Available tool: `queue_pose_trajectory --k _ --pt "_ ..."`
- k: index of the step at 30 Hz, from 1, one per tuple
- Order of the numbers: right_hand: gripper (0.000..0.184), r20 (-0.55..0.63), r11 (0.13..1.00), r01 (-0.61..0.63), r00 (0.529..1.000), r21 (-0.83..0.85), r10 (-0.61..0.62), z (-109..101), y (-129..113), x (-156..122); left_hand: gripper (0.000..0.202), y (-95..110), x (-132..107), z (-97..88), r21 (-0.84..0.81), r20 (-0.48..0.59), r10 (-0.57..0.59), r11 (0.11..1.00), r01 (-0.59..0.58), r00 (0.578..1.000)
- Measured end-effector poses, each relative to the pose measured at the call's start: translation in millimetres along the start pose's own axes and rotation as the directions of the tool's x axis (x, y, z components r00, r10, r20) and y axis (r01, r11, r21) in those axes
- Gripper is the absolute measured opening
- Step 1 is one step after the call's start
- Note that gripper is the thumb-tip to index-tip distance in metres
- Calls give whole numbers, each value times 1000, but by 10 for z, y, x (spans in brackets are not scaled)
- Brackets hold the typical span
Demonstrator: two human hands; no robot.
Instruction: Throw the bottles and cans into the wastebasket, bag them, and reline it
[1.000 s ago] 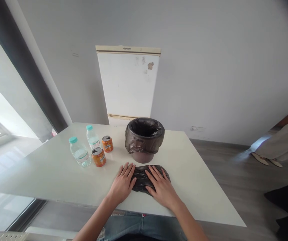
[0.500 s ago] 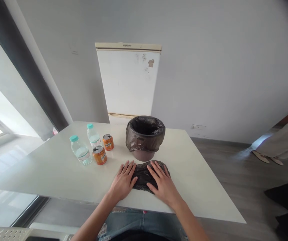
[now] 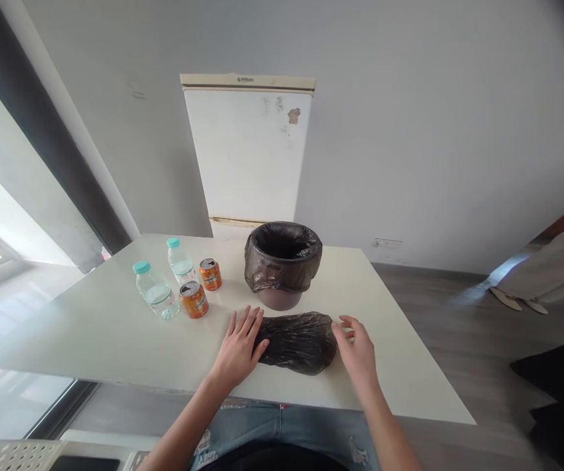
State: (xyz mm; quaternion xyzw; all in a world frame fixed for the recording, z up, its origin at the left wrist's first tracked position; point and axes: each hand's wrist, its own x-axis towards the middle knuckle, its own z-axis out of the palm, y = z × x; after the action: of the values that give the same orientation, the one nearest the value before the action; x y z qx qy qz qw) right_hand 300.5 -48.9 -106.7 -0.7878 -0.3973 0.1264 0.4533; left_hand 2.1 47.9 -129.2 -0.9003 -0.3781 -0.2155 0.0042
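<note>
A folded black plastic bag [image 3: 298,341] lies flattened on the table in front of a lined trash bin. My left hand [image 3: 239,347] is open, palm down, its fingers spread over the bag's left end and the tabletop. At the bag's right edge, my right hand [image 3: 358,350] is loosely curled with its fingers apart, one fingertip touching or very close to the plastic. The brown bin [image 3: 280,299] stands upright, a dark bag liner [image 3: 275,271] folded over its rim.
Left of the bin are two clear bottles with teal caps, a front one [image 3: 158,294] and a rear one [image 3: 182,265], and two orange cans [image 3: 194,301]. The white table [image 3: 385,366] ends close to my body. A fridge [image 3: 247,150] stands behind. Another person's legs [image 3: 542,275] show at right.
My right hand has slid off the top of the bag to its right edge, and its fingers have curled. The bag shows more of its surface. My left hand stays on its left end.
</note>
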Motion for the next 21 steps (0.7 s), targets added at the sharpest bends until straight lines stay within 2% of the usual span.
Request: queue_pose_trajectory --k 2,5,8,11,13,16,18,21 --pt "60 126 988 -44 990 -149 64 -27 41 -3 64 61 16 -84 -4 -52 -3 1000 3 999" --pt "60 225 957 2 972 -290 66 -9 63 -51 58 173 42 -149 -9 -86 9 1000 -9 996" --pt "48 223 928 73 975 -366 12 75 55 -95 55 277 66 -109 -13 -52 37 999 -38 998" --pt "32 221 909 144 973 -391 -59 151 40 -106 58 353 80 6 -38 30 110 993 -109 994" --pt "28 224 927 157 971 -341 -82 156 30 -98 62 392 88 84 -59 99 162 986 -157 982" --pt "30 234 980 78 972 -182 -33 95 19 -76 64 450 110 152 -78 188 161 986 -148 969" --pt "31 242 999 -2 970 -43 13 37 17 -64 63 497 135 163 -89 208 138 989 -122 968" --pt "31 214 980 -101 975 170 63 -40 22 -52 65 580 166 151 -131 188 147 984 -124 971"
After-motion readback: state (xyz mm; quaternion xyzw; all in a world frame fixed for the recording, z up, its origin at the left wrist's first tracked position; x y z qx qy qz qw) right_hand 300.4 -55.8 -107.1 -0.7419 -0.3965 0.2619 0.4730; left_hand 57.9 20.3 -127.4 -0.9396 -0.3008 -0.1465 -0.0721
